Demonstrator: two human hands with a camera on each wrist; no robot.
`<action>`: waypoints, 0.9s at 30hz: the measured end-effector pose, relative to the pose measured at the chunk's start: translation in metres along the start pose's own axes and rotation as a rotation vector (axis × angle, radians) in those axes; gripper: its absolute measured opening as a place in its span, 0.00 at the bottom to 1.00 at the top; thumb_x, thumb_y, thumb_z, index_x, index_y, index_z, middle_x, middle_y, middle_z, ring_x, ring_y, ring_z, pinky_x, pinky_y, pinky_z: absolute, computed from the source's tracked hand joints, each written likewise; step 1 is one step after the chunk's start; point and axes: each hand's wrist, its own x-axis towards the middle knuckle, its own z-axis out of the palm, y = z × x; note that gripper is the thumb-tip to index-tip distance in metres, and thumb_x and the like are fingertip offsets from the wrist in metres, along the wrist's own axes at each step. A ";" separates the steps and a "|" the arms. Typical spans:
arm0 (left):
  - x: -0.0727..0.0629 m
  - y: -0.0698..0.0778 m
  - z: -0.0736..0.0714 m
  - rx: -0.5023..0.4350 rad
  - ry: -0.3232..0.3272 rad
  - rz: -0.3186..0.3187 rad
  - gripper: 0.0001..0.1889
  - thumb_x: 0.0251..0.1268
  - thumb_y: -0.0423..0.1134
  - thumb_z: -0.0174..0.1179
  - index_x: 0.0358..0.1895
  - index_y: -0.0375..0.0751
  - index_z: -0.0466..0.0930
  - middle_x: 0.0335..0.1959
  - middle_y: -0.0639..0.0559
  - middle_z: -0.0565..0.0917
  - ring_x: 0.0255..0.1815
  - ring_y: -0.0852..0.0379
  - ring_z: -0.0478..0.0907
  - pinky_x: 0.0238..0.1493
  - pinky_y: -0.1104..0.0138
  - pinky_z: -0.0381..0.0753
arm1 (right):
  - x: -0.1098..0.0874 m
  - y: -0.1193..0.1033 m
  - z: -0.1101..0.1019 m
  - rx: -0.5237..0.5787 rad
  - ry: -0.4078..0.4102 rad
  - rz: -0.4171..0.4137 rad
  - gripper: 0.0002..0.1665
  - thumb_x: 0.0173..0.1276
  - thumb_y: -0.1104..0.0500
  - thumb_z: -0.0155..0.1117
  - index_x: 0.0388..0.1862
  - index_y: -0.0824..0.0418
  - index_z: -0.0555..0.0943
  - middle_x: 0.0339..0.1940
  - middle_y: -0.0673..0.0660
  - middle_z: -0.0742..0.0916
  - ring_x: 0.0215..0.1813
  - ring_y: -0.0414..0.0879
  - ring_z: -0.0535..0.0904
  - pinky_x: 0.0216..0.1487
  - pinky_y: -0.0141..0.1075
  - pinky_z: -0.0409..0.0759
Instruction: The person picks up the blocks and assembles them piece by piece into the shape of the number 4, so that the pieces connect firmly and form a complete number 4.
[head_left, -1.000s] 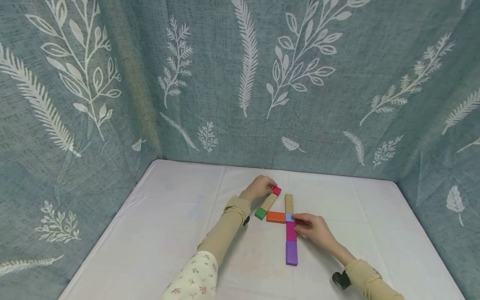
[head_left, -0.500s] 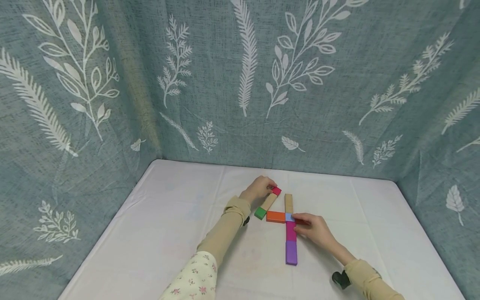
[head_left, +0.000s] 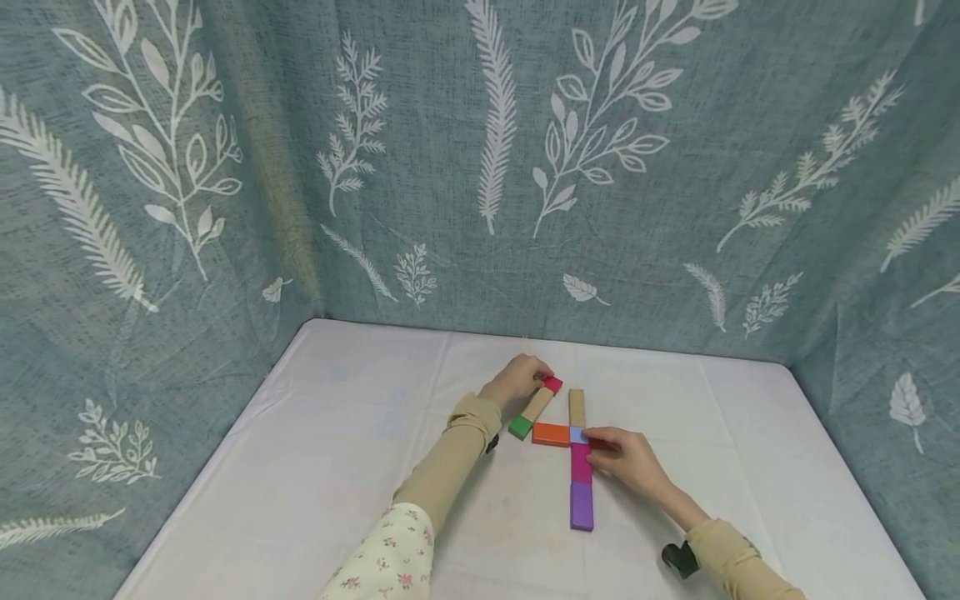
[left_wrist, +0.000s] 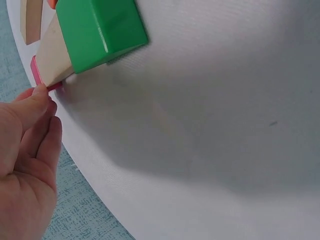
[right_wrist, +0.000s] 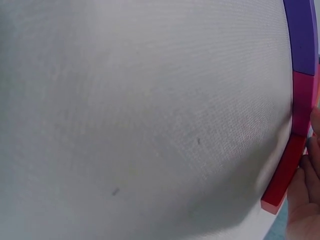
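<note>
My left hand (head_left: 517, 377) pinches a small pinkish-red block (head_left: 552, 384) at the far end of a slanting row. Behind that block in the row come a plain wooden block (head_left: 537, 406) and a green block (head_left: 521, 427). My right hand (head_left: 633, 461) holds a dark red block (right_wrist: 285, 172) between thumb and fingers; the hand partly covers it in the head view. That block forms the right arm of a cross. Its other pieces are a light blue block (head_left: 577, 435), an orange block (head_left: 551, 435), a wooden block (head_left: 577, 407), a magenta block (head_left: 581, 462) and a purple block (head_left: 582, 506).
All the blocks lie on a table (head_left: 337, 433) under a white cloth. Teal curtains (head_left: 450, 167) with white leaf prints stand behind the table and at both sides. The slanting row's green end lies close to the orange block.
My left hand and the pinkish-red block have shifted very slightly toward the green block. The right hand and the cross hold their places.
</note>
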 end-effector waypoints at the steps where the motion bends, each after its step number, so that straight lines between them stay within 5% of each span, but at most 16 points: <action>1: -0.001 0.000 0.000 0.001 0.002 0.001 0.13 0.64 0.27 0.56 0.51 0.35 0.82 0.49 0.45 0.85 0.54 0.51 0.79 0.59 0.64 0.76 | 0.000 0.000 0.000 0.001 0.000 0.000 0.23 0.58 0.64 0.69 0.54 0.64 0.81 0.52 0.61 0.85 0.56 0.55 0.81 0.55 0.44 0.79; 22: -0.007 -0.011 -0.011 -0.008 0.093 0.005 0.13 0.68 0.32 0.54 0.53 0.35 0.81 0.52 0.44 0.83 0.56 0.50 0.78 0.60 0.62 0.76 | 0.012 0.001 -0.013 -0.143 -0.004 -0.089 0.22 0.56 0.64 0.71 0.51 0.66 0.82 0.49 0.60 0.87 0.53 0.54 0.82 0.53 0.47 0.80; 27: -0.011 -0.013 -0.017 -0.006 0.147 0.005 0.14 0.69 0.34 0.53 0.54 0.35 0.80 0.53 0.45 0.83 0.58 0.50 0.78 0.61 0.61 0.75 | 0.012 -0.002 -0.020 -0.132 0.018 -0.031 0.24 0.59 0.62 0.69 0.55 0.64 0.80 0.52 0.60 0.85 0.56 0.57 0.80 0.55 0.50 0.79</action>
